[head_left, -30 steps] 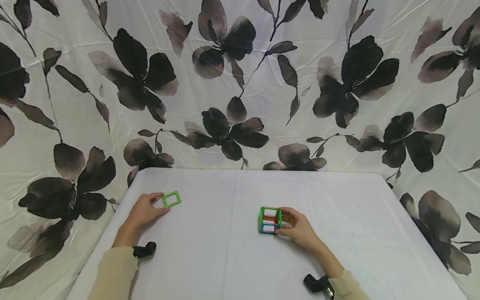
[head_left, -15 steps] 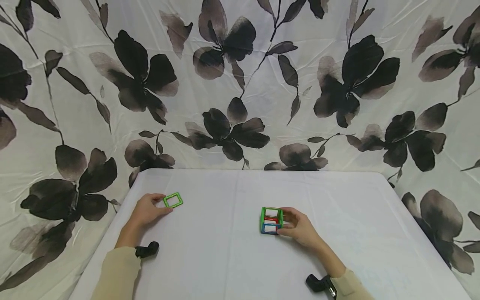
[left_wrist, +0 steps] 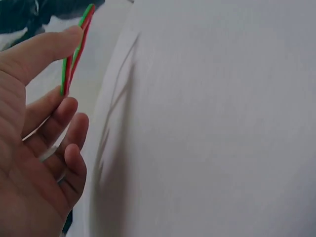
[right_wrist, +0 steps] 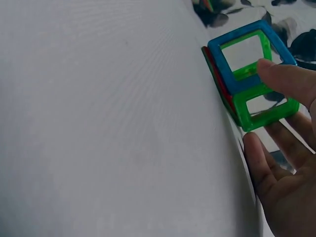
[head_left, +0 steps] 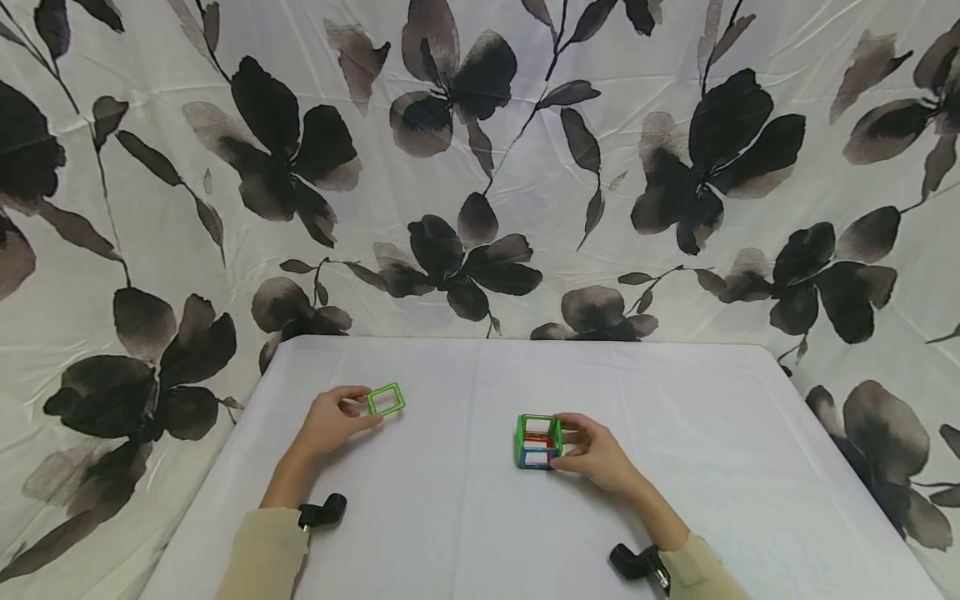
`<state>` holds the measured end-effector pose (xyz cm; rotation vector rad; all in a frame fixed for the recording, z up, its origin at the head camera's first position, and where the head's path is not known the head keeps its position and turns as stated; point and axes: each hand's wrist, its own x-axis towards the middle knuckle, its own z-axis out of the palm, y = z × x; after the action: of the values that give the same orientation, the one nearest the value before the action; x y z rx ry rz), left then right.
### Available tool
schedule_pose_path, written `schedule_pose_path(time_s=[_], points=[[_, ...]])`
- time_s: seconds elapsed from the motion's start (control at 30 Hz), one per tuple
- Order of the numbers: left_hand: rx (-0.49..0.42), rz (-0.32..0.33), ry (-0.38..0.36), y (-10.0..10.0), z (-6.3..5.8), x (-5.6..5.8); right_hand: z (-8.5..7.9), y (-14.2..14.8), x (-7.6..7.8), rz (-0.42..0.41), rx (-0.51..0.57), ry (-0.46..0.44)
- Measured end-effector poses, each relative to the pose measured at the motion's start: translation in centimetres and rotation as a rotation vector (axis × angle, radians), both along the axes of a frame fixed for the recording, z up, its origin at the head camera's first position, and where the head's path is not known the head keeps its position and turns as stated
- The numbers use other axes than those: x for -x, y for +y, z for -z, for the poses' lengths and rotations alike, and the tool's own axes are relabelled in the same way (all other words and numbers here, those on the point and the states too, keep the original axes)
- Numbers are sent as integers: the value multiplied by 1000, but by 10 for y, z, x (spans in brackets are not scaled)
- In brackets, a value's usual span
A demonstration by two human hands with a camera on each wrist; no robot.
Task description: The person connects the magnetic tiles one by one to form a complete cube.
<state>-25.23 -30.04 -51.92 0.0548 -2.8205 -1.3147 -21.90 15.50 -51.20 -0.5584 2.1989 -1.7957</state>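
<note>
My left hand [head_left: 333, 423], raised over the left part of the white table, pinches a square open-framed magnetic tile [head_left: 401, 395] between thumb and fingers. From above the tile looks green; in the left wrist view this tile [left_wrist: 84, 42] shows green and red edges side by side, perhaps two layers. My right hand [head_left: 600, 457] grips the right side of a small box of magnetic tiles [head_left: 519, 442], with green, blue and red frames. In the right wrist view my thumb lies over the blue tile [right_wrist: 222, 69], above a green tile [right_wrist: 269, 117]. The box's far side is partly hidden.
A white-covered table [head_left: 465, 517] spreads under both hands. Behind it hangs a white cloth [head_left: 570, 208] with dark flower prints. Black camera mounts sit at the left wrist [head_left: 324, 511] and right wrist [head_left: 633, 562].
My left hand has moved to the right with the green tile, nearer the box. My right hand and the box have hardly moved.
</note>
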Motion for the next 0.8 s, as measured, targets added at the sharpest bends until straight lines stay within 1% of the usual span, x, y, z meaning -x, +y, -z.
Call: schedule_pose_path(time_s=[0.13, 0.2, 0.27, 0.4, 0.43, 0.57, 0.63, 0.67, 0.7, 0.8], points=[[-66, 47, 11, 20, -3, -3, 14, -1, 6, 22, -38, 30], [-100, 63, 17, 31, -4, -5, 22, -1, 9, 38, -53, 29], [-132, 83, 31, 41, -5, -8, 25, -2, 9, 49, -64, 28], [-165, 135, 60, 64, -10, -12, 24, -3, 7, 51, -70, 39], [-166, 146, 65, 71, -11, -12, 20, -4, 6, 51, -68, 40], [-166, 193, 85, 96, -14, -13, 20, -4, 6, 38, -50, 42], [-168, 211, 95, 108, -14, -14, 20, -4, 6, 31, -38, 37], [-170, 225, 103, 113, -14, -14, 24, -3, 8, 30, -35, 34], [-170, 237, 109, 118, -14, -14, 24, -4, 7, 28, -34, 35], [-167, 263, 110, 131, -12, -13, 24, -3, 7, 29, -35, 38]])
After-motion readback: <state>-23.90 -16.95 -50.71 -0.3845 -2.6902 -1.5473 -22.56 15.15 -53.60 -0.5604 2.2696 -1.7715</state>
